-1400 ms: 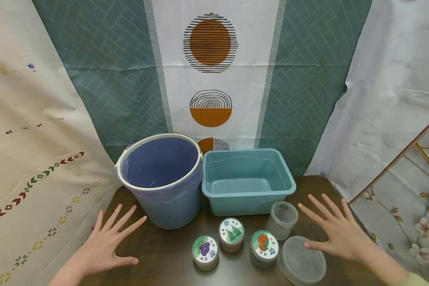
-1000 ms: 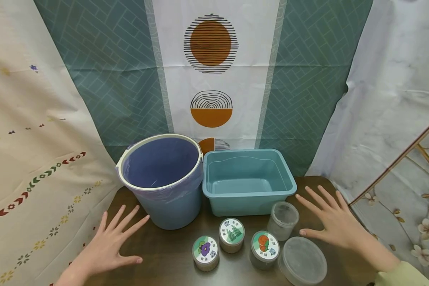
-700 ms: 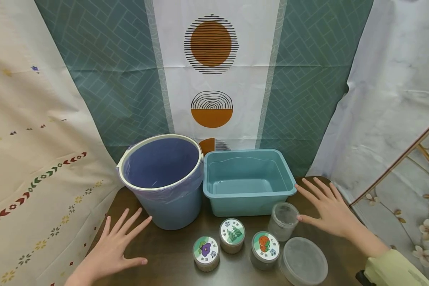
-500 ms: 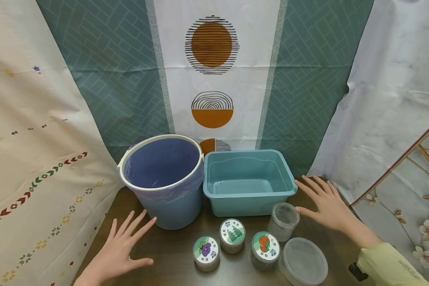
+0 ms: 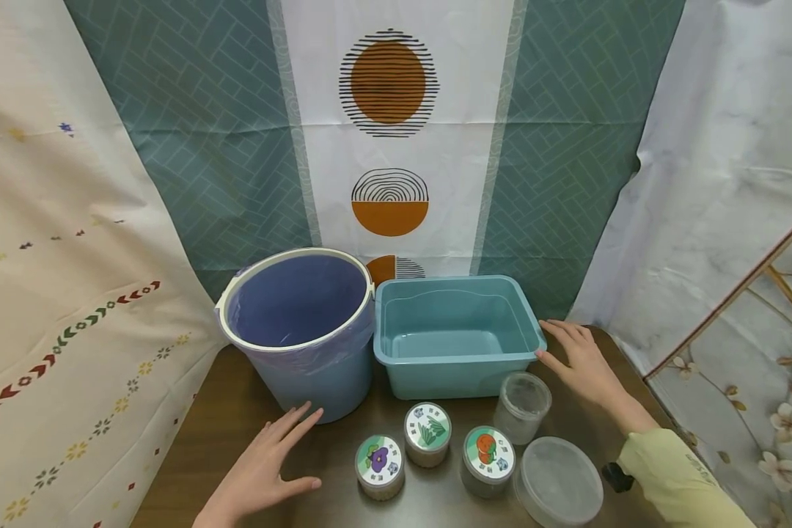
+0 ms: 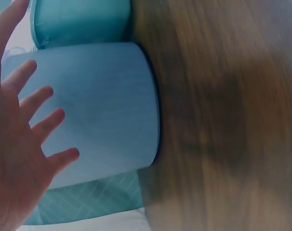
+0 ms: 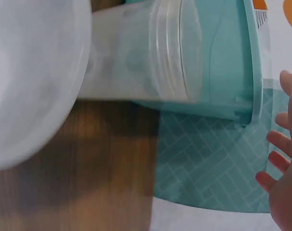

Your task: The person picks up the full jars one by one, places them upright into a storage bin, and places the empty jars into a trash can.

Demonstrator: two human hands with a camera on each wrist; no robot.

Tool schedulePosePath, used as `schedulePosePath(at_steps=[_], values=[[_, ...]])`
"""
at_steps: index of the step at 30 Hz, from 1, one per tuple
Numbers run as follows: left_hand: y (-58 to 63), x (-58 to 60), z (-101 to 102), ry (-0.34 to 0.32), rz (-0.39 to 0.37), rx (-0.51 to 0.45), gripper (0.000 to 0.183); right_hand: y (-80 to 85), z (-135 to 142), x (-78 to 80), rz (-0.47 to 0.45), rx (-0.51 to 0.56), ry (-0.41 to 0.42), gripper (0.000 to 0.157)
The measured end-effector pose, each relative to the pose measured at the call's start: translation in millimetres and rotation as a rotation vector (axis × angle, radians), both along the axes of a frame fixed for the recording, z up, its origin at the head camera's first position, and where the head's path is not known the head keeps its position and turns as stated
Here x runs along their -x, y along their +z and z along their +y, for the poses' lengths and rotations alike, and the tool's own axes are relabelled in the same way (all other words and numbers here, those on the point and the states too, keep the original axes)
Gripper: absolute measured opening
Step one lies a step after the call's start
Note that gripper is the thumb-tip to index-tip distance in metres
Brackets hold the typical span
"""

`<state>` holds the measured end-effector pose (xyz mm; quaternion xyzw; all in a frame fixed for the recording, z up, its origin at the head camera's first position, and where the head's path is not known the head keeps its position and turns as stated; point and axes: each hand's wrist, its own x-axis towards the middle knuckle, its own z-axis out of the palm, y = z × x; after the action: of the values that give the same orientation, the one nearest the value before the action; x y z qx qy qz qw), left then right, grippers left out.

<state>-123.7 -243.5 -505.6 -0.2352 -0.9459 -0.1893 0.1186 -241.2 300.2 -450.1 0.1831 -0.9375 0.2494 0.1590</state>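
In the head view my left hand (image 5: 264, 462) hovers in front of the blue bucket (image 5: 330, 381), left of the jar with a purple flower label (image 5: 379, 466). Its fingers are spread and hold nothing. My right hand (image 5: 581, 367) is at the right end of the teal basin (image 5: 452, 378), fingertips at its rim; whether they touch cannot be told. The right wrist view shows those fingers (image 7: 280, 142) relaxed, with nothing in them. Just below this hand stand a clear lidded jar (image 5: 521, 411) and a wide, translucent round container (image 5: 559, 480).
A jar with green leaves on its label (image 5: 427, 433) and one with orange fruit (image 5: 487, 462) stand mid-table. A plastic liner (image 5: 343, 348) covers the bucket's upper part. Patterned cloths (image 5: 548, 147) hang behind and at both sides of the dark wooden table (image 5: 204, 411).
My left hand has moved right, towards the jars. My right hand has moved forward and left to the basin's right rim, its fingers closer together than before. The containers stay put.
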Motion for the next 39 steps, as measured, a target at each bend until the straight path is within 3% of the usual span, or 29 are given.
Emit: schedulePosePath(at_steps=[6,12,17,21,26,29,34,39], values=[[-9.9,2.2,21,0.041,-0.114,-0.068,0.094,-16.4,-8,10.3,-0.074,0.096,-0.028,0.061],[-22.6,3.2,46,0.066,-0.234,-0.175,0.095,-23.9,-7,9.1,-0.165,0.201,-0.095,0.067],[-33.9,2.9,60,0.075,-0.242,-0.220,0.095,-27.7,-6,7.4,-0.263,0.301,-0.141,0.074],[-41.2,1.9,67,0.099,-0.245,-0.242,0.094,-30.4,-7,8.5,-0.278,0.380,-0.133,0.075],[-50.5,0.8,74,0.094,-0.308,-0.285,0.095,-33.1,-8,8.7,-0.292,0.451,-0.125,0.073],[-57.5,-0.2,79,0.072,-0.336,-0.310,0.098,-35.6,-10,9.3,-0.324,0.551,-0.091,0.073],[-69.9,-1.2,86,0.051,-0.322,-0.306,0.098,-40.0,-14,11.9,-0.359,0.751,0.001,0.073],[-80.6,0.7,90,0.044,-0.319,-0.298,0.098,-42.7,-16,12.3,-0.393,0.792,-0.019,0.074]])
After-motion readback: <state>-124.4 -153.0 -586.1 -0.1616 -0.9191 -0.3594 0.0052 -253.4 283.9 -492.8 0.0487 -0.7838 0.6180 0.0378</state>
